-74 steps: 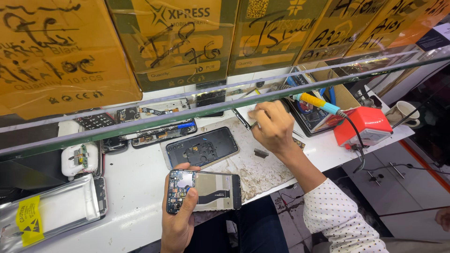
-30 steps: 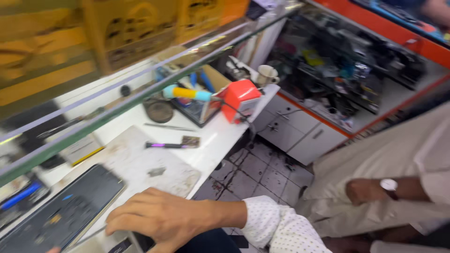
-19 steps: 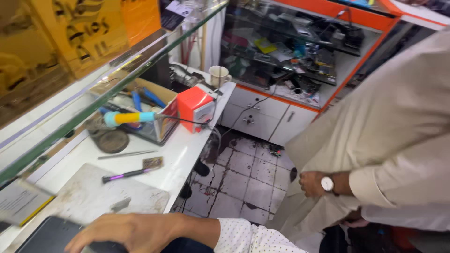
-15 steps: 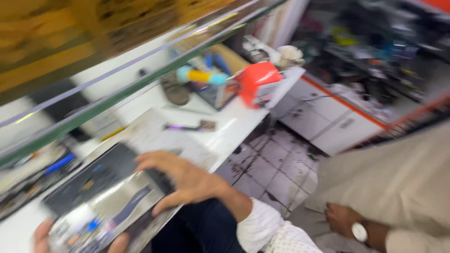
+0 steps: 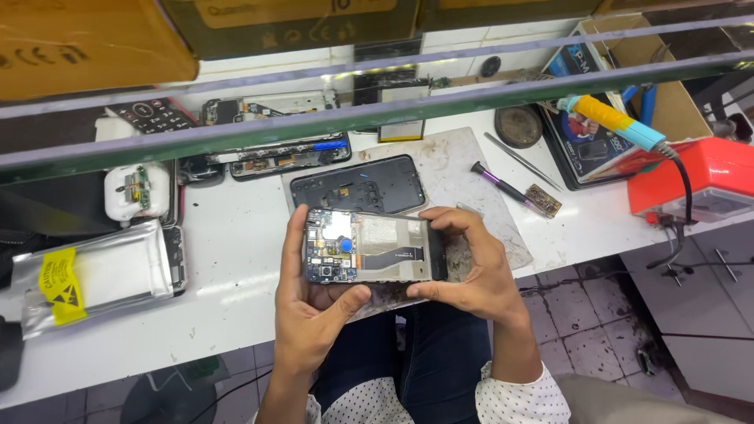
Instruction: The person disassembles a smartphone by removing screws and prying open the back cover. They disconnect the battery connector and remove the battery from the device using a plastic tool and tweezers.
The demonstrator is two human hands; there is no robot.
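An opened smartphone (image 5: 375, 246) with its circuit board and inner frame exposed is held sideways over the front edge of the white workbench (image 5: 236, 235). My left hand (image 5: 310, 306) grips its left end, thumb under the lower edge. My right hand (image 5: 470, 271) grips its right end, fingers curled over the top. Just behind the phone, a black phone back cover (image 5: 357, 187) lies on a stained grey work mat (image 5: 463, 169).
A purple-handled brush (image 5: 514, 192) and metal tweezers (image 5: 522, 161) lie right of the mat. A soldering iron (image 5: 616, 124) rests by a red box (image 5: 695, 180). Silver anti-static bags (image 5: 90, 275) sit at left, phone parts behind. A glass shelf edge (image 5: 377, 110) crosses above.
The view swung right toward a standing person and back to the bench. My right hand came off the bench and now holds the phone's right end together with my left hand.
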